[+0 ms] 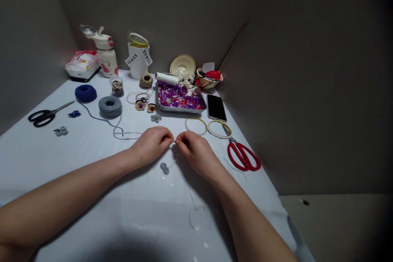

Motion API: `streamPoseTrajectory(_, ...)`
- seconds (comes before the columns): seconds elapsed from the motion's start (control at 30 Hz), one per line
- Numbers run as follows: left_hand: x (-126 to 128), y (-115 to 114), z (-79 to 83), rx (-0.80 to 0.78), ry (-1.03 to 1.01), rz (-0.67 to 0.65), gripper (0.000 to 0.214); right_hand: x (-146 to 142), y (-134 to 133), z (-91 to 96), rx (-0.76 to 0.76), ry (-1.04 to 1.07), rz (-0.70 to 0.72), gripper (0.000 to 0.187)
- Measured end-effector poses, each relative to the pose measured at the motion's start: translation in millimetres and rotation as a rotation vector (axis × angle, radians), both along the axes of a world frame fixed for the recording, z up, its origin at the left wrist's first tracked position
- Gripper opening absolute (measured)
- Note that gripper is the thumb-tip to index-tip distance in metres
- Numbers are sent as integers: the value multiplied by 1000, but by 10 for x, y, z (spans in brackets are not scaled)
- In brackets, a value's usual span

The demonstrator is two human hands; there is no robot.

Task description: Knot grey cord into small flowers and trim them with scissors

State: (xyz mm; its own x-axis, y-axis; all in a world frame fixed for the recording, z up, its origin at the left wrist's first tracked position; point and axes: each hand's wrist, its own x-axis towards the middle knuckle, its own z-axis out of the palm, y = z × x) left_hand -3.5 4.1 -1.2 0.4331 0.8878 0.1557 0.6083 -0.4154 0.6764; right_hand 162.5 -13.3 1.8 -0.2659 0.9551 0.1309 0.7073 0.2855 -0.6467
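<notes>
My left hand (150,144) and my right hand (196,151) meet over the middle of the table, both in a pinch. A thin pale thread (177,161) seems to run from the fingertips; just how it lies between them is too small to make out. Below the hands lies a small grey crocheted piece (165,168) of two round petals. The thread's loose tail (190,192) trails down the table and curls. Grey yarn (129,133) from a ball (110,107) reaches behind my left hand.
Red-handled scissors (244,155), two hoops (195,125) and a phone (216,107) are at right. A bead tray (182,110) sits behind my hands. Black scissors (46,117), a blue yarn ball (85,93), a bottle (107,59) and a white canister (138,61) stand left and back.
</notes>
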Motion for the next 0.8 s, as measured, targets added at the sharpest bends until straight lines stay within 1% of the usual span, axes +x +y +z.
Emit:
streamPoseTrajectory(0.13,4,-1,22,-25,48,-43,18,22,-6,-20,32,-92,54,13)
streamPoseTrajectory(0.23,8,-6,30,-37,54,-50,19,32,-6,-42,45,-129,60,12)
streamPoseTrajectory(0.37,10,-8,21,-41,22,-44,18,33,4,-28,36,-96,55,12)
streamPoseTrajectory(0.43,15,7,9,-83,-60,2,16,26,16,-16,22,6,16,12)
streamPoseTrajectory(0.47,20,18,0,-125,-131,36,15,20,23,-14,7,86,-29,12)
streamPoseTrajectory(0.57,42,48,-34,-270,-426,146,12,-19,39,-36,-70,384,-199,16)
streamPoseTrajectory(0.63,59,54,-57,-313,-589,202,12,-65,36,-67,-122,540,-267,21)
streamPoseTrajectory(0.7,74,44,-75,-325,-669,236,12,-125,21,-94,-167,624,-288,23)
streamPoseTrajectory(0.8,86,15,-88,-322,-684,250,11,-209,-9,-108,-190,696,-308,22)
